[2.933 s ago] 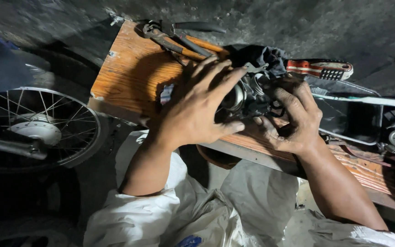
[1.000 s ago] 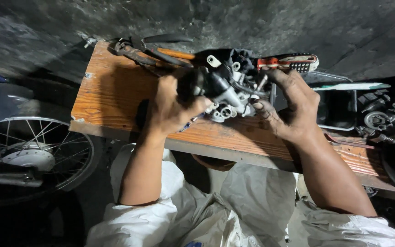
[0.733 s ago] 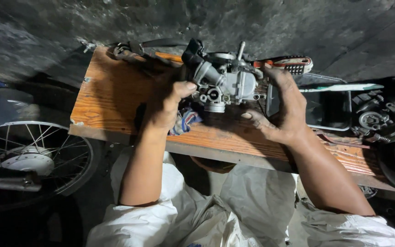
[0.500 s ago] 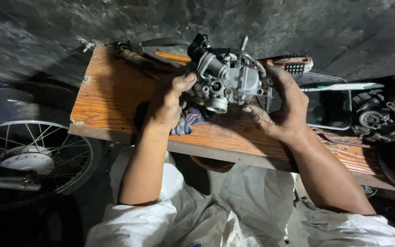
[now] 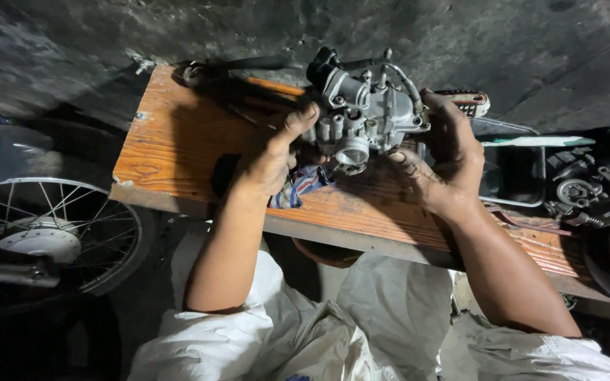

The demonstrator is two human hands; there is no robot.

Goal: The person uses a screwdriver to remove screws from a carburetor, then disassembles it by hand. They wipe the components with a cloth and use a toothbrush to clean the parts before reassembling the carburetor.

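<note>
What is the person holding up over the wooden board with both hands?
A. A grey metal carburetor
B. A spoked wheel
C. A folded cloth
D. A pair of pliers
A: the left hand and right hand grip a grey metal carburetor from either side above the wooden board; the spoked wheel stays down at the left.

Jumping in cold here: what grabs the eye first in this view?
First, the grey metal carburetor, held up over the wooden board between the left hand and right hand, both grimy. Next, the spoked wheel low at the left edge. Then the red-handled tool at the board's far side, and dark engine parts to the right.
</note>
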